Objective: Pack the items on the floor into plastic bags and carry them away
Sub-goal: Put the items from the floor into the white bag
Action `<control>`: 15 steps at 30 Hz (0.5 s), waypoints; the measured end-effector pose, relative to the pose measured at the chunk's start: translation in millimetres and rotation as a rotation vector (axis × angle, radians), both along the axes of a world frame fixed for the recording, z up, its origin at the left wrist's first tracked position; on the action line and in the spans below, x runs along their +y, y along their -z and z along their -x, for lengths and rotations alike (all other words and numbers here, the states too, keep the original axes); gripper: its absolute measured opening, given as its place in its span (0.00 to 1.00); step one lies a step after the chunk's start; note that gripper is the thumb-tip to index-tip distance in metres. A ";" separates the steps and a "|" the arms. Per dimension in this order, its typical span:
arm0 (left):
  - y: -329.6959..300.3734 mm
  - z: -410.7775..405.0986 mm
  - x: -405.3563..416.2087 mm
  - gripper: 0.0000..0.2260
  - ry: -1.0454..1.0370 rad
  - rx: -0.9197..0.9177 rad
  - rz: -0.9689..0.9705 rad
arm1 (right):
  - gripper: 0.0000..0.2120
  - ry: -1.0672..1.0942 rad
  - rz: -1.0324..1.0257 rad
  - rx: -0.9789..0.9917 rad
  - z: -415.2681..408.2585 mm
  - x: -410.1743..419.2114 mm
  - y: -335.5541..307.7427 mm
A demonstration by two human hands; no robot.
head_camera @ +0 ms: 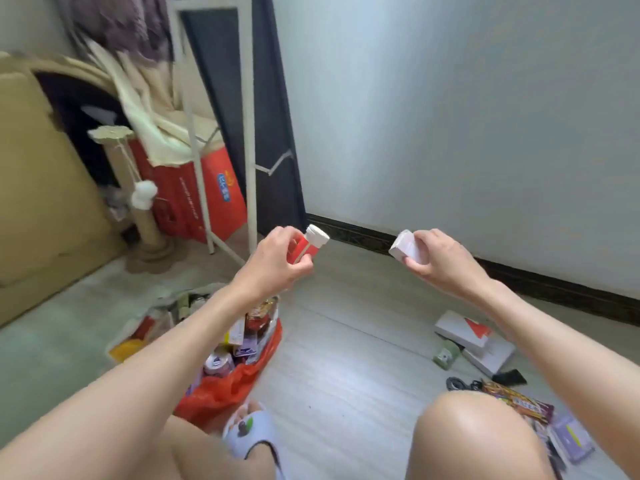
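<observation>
Both hands are up in front of the person, held apart over the floor (346,341). The left hand (273,261) grips a red tube (306,247) with a white cap, tilted so the cap points up and to the right. The right hand (440,258) wraps its fingers round a small white box (405,249), one end poking out to the left. Neither item touches the other.

Down below the left arm sits a red bag (221,393), mouth open, already stuffed with packets and a can (218,363). Just beside it on the left lies a clear bag (145,327) with more items inside, too blurred to name.

On the right side of the floor, loose items wait: two flat white boxes (464,329) stacked at an angle, a small green bottle (446,356) touching them, a black cable (457,382), a snack packet (519,405) near the right knee, and a purple packet (571,439) at the edge

A slipper (249,434) shows just beside the red bag
</observation>
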State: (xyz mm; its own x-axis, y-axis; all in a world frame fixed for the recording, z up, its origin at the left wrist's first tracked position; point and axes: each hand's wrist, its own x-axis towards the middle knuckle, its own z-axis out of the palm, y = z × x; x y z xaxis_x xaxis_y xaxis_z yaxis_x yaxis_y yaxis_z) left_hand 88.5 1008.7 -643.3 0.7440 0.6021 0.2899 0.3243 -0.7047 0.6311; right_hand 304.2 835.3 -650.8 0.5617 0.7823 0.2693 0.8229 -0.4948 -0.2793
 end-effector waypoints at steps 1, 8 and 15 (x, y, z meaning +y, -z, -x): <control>-12.8 20.3 8.9 0.09 -0.041 -0.005 -0.036 | 0.16 -0.038 -0.033 0.002 14.0 19.7 -6.5; -50.4 129.9 66.8 0.09 -0.310 0.132 -0.159 | 0.17 -0.333 -0.121 0.031 103.3 127.4 -17.6; 40.5 184.9 112.2 0.10 -0.652 0.094 0.085 | 0.18 -0.451 -0.022 0.143 153.4 199.9 34.2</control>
State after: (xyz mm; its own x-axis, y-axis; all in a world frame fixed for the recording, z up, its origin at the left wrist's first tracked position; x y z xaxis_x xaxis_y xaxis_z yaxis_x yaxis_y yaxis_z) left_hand -96.4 1120.9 -683.8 0.2389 0.9554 0.1733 0.7242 -0.2942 0.6236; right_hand 150.8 1035.2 -685.0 0.1999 0.9517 0.2330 0.9068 -0.0895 -0.4120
